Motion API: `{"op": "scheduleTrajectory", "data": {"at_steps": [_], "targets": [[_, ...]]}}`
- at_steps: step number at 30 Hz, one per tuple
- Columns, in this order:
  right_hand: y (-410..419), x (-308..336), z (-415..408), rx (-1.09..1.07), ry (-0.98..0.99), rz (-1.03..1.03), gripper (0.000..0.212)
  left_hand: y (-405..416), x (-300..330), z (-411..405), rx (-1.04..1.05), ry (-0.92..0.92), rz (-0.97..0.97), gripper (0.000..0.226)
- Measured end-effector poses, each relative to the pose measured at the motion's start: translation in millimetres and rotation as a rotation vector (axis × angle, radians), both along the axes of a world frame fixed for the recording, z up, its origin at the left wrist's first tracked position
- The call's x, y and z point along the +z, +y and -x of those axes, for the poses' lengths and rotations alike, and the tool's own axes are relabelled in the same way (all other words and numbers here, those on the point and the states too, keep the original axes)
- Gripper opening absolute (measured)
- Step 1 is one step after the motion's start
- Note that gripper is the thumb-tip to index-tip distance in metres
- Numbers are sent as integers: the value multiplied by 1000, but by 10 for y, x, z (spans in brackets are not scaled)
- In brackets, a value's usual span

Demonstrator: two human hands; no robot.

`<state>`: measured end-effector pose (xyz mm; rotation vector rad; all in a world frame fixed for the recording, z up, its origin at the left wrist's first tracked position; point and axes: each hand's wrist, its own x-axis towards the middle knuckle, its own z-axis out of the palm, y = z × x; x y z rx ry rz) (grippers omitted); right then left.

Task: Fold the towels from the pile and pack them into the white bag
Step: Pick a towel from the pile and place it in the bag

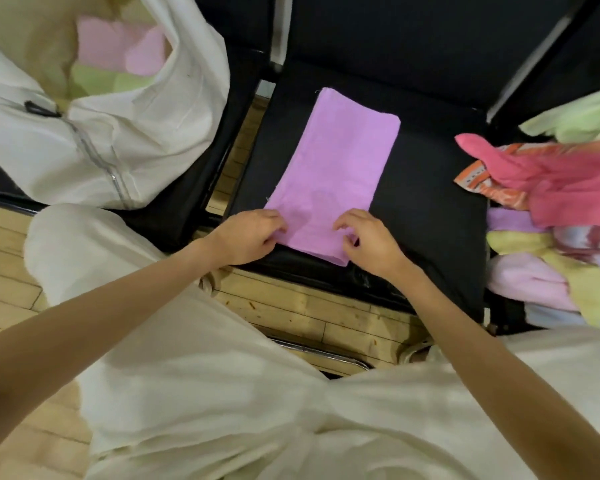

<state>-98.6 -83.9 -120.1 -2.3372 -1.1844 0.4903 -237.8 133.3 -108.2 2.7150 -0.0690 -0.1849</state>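
Purple towel [336, 168], folded long, lies on the black seat [430, 209]; your left hand [248, 235] and right hand [368, 242] pinch its near corners, white bag [146, 133] left, pile [561, 209] right

Nothing readable here tbh. The only thing that comes close is the orange patterned cloth [489, 183] in the pile on the right; it has some pale marks that might be print, but they're way too blurry to make out.
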Motion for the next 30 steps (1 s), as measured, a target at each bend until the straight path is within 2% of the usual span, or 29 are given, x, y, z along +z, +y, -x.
{"op": "scheduleTrajectory", "data": {"at_steps": [3, 5, 9, 12, 14, 16, 20, 23, 26, 30], "targets": [[-213, 68, 166, 101, 9, 133, 47, 10, -11, 4, 17, 15, 19, 30], [-259, 36, 232, 122, -75, 139, 49, 0, 1, -13, 33, 31, 9, 33], [-167, -50, 351, 179, -387, 176, 22, -52, 24, -60, 30, 53, -57, 35], [-152, -40, 367, 199, -426, 165, 16, -104, 37, -96, 44, 32, -101, 33], [-171, -20, 341, 154, -360, 176, 8, -146, 36, -112, 46, 11, -131, 38], [-196, 5, 307, 47, -290, 189, 12, -189, 33, -118, 41, -12, -164, 37], [-255, 87, 267, -150, -58, 98, 10, -251, 43, -132, 10, -35, -223, 21], [-330, 123, 208, -220, 95, 31, 10, -246, 24, -136, -33, -23, -246, 17], [-421, 184, 158, -224, 143, 27, 9, -251, 105, -121, -39, 18, -92, 10], [-606, 270, 162, -265, 239, -35, 16, -289, 286, -130, 116, 97, 234, 8]]}}
